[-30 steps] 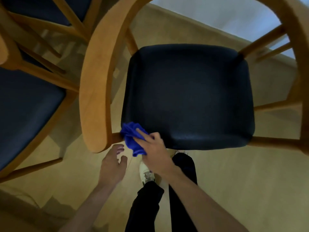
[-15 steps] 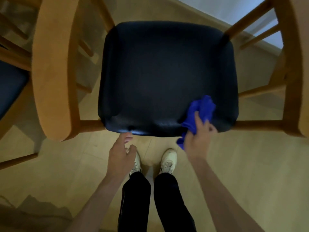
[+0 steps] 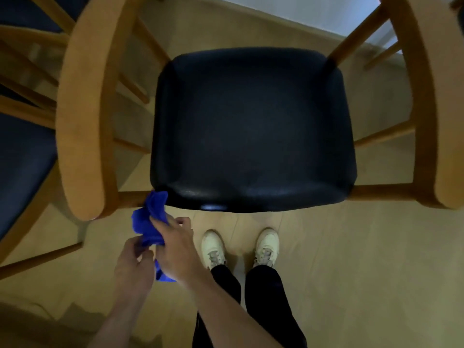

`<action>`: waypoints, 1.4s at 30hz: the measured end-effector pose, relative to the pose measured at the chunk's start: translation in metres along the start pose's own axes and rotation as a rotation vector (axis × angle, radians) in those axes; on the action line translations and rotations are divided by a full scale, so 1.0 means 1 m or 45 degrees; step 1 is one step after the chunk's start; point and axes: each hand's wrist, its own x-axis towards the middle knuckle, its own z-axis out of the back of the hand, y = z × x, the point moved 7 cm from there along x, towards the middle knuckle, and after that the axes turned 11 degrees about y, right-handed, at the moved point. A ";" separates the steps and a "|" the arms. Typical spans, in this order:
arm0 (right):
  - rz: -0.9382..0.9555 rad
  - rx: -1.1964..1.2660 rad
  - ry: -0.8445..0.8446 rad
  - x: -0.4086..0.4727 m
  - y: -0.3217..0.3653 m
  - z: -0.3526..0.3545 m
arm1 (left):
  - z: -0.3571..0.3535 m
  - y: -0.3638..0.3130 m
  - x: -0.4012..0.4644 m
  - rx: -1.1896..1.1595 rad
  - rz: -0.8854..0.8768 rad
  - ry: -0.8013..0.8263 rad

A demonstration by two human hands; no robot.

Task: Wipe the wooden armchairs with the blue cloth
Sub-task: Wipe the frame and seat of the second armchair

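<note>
Hidden: the chair (image 3: 85, 126) back and both armrests are running out past the top edge; a second chair (image 3: 22, 156) at the left is showing only part of its dark seat and a few rails.
Blurred: the cloth (image 3: 150, 222) folds and the fingertips are smearing, so exactly where the cloth is meeting the wood is hard to tell.
Right hand (image 3: 175, 249): fingers are curling over the bunched blue cloth and gripping it, with a tail of cloth hanging out below the palm.
Left hand (image 3: 133, 264): thumb and fingers are pinching the cloth's lower edge, just beside the right hand.
Cloth place: its top is lying at the seat (image 3: 251, 129) front left corner, by the front rail under the left armrest.
Feet: two pale shoes (image 3: 213, 247) are standing on the wooden floor (image 3: 364, 259) before the seat.
</note>
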 end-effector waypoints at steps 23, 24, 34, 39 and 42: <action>0.313 0.712 -0.162 -0.039 0.122 0.211 | 0.114 -0.163 -0.045 -1.060 -0.451 0.416; 0.319 0.733 -0.156 -0.027 0.126 0.205 | 0.130 -0.164 -0.035 -1.020 -0.482 0.319; -0.100 0.459 -0.354 0.045 0.120 0.172 | 0.189 -0.191 0.013 -0.191 -0.633 -0.399; 0.051 0.650 -0.334 0.036 0.138 0.174 | 0.235 -0.219 -0.030 -0.185 -0.710 -0.599; 0.201 0.839 -0.170 0.045 0.165 0.163 | 0.238 -0.248 -0.038 -0.506 -0.674 -0.288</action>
